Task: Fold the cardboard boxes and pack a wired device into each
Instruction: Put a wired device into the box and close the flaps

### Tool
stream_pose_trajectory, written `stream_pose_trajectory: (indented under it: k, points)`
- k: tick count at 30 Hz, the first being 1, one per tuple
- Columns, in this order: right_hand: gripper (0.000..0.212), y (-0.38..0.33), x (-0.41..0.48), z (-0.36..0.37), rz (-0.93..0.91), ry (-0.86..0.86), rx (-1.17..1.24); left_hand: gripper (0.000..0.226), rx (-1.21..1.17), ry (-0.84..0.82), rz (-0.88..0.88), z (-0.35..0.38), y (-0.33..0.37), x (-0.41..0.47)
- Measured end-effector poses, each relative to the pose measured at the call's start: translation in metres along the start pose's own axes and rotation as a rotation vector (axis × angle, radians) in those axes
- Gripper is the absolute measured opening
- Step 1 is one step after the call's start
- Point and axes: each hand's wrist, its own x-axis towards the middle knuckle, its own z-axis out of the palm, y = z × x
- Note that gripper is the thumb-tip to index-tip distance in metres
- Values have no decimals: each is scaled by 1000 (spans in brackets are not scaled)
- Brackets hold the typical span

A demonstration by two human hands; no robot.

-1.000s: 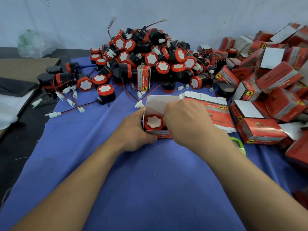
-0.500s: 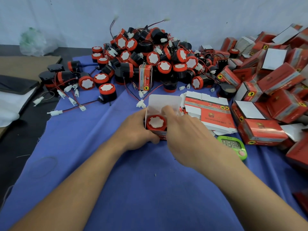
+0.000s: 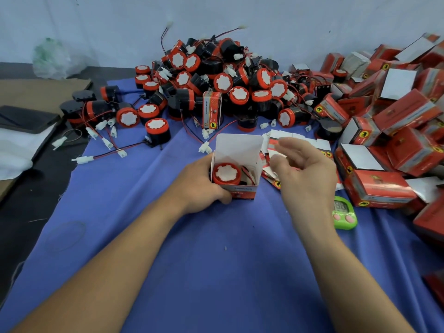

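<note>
A small red and white cardboard box (image 3: 241, 191) stands on the blue cloth with its white lid flap (image 3: 237, 146) raised. Inside it sits a red and black wired device (image 3: 225, 173), its red wires tucked at the right side. My left hand (image 3: 200, 182) grips the box from the left. Just right of the box, my right hand (image 3: 304, 169) hovers with loosely spread fingers and holds nothing. Flat unfolded boxes (image 3: 298, 145) lie behind that hand. A heap of wired devices (image 3: 216, 78) fills the back of the cloth.
A pile of packed red boxes (image 3: 394, 131) covers the right side. A green timer (image 3: 343, 212) lies by my right wrist. Loose devices with white connectors (image 3: 105, 131) spread at the left. Cardboard (image 3: 36, 94) and a dark pad (image 3: 21, 118) lie beyond the cloth's left edge.
My right hand has lifted off the box and moved right, leaving the device and its wires inside. The left hand keeps its grip on the box.
</note>
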Motion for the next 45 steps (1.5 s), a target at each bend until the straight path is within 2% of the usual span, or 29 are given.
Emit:
stream_pose_trajectory:
  k: [4,6,9,12,15,17,20,22,25,26,28,31,36,42,45]
  points:
    - [29,13,10,16,271,-230,134,57,9,1,6,-1,2,-1]
    - [27,15,9,25,334,-334,250,60,5,3,8,0,1,-1]
    - [24,21,2,35,276,-371,304,62,17,4,9,1,-2,-1]
    - [30,27,0,38,186,-321,211,61,39,-18,16,1,-2,-1]
    - [32,30,3,37,184,-343,216,66,51,-39,35,-1,-1,-2]
    - [30,32,4,36,181,-354,217,69,-84,-67,57,-6,1,-5]
    - [26,34,4,37,163,-355,193,77,-569,-125,106,-14,1,-8]
    - [26,34,3,37,153,-358,179,68,-709,-121,93,-15,1,-8]
    - [31,34,4,36,138,-355,135,30,-532,-74,90,-7,-4,-4]
    - [35,34,5,34,144,-370,140,26,-448,-62,85,-3,-6,-2]
    - [40,35,9,30,188,-429,185,27,-355,-45,71,2,-9,0]
    - [36,33,16,24,239,-502,198,33,-371,-35,83,2,-7,1]
    - [43,31,11,29,101,-401,87,39,-438,41,97,4,-5,0]
    - [45,33,13,24,132,-417,387,43,-466,200,168,9,-5,1]
    - [50,36,15,21,147,-406,450,48,-502,153,175,9,-1,0]
